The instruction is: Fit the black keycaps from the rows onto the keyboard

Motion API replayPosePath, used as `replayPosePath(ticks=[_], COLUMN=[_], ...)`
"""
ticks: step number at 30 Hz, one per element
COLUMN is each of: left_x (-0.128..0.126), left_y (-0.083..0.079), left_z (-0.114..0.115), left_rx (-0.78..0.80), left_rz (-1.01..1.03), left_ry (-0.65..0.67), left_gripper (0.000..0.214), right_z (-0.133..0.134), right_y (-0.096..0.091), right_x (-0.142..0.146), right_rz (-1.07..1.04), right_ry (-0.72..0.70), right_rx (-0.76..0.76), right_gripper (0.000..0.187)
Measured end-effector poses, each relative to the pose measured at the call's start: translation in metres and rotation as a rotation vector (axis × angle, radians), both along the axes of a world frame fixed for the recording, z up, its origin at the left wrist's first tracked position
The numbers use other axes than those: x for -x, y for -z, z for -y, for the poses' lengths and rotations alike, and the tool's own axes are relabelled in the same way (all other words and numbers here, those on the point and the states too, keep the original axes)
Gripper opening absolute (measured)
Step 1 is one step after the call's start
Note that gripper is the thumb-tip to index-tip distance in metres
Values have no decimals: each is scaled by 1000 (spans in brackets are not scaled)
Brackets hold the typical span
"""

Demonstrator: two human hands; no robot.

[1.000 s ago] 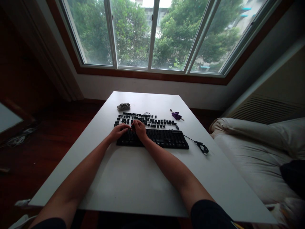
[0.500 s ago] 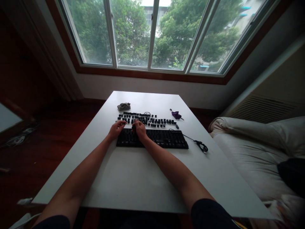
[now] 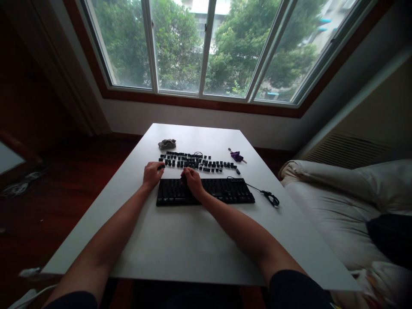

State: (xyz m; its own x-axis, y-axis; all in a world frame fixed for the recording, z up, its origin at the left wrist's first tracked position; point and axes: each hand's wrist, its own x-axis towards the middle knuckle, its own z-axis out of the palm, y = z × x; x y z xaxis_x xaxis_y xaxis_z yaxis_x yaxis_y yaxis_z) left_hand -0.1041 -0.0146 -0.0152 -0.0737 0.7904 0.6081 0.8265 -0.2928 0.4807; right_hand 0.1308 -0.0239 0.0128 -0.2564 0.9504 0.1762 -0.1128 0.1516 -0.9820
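Observation:
A black keyboard (image 3: pixel 225 189) lies on the white table, its keys hard to make out in the dim light. Beyond it, several loose black keycaps (image 3: pixel 206 163) are spread in rough rows. My left hand (image 3: pixel 152 173) is at the left end of these rows, past the keyboard's far left corner, thumb and fingers closed on a small black keycap (image 3: pixel 161 166). Over the left half of the keyboard, my right hand (image 3: pixel 193 181) has its fingers closed around a small dark thing at their tips, too dark to name.
At the back left of the white table (image 3: pixel 180 249) lies a crumpled grey cloth (image 3: pixel 167 144). A purple cloth (image 3: pixel 237 156) with a brush-like stick is at the back right. The coiled cable (image 3: pixel 270 198) rests right of the keyboard. A pale sofa (image 3: pixel 328 206) stands beside the table.
My left hand has moved left, away from my right hand, to the end of the keycap rows. My right hand has shifted slightly right and nearer. The view has tilted a little.

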Motion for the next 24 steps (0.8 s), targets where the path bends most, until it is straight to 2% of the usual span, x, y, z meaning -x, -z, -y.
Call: replayPosePath(ticks=[3,5,8,12,17,24], left_x=[0,-1,-5,-7,-5,-12], left_y=[0,-2,-4,-7,-9,-13], left_z=[-2,-6,-13,-19,-20,-32], left_rx=[-24,-32,11,143,239,262], left_rz=[-19,-23,-67,-193,-310,-347], left_ry=[-18,-25,-45,-102,-170,-168], left_gripper=[24,23,23,24,24,26], right_z=[8,11,13,13,15,27], right_y=[-6,-5,1,9,8,-2], right_x=[-25,-39,-46,-40,-40,-45], right_rz=[88,115,76,81,53,215], right_ry=[-147,-164,-110,-38,90,89], right_rx=[-3,5,17,-13,-50,-289], right_gripper=[50,51,51,50,46,42])
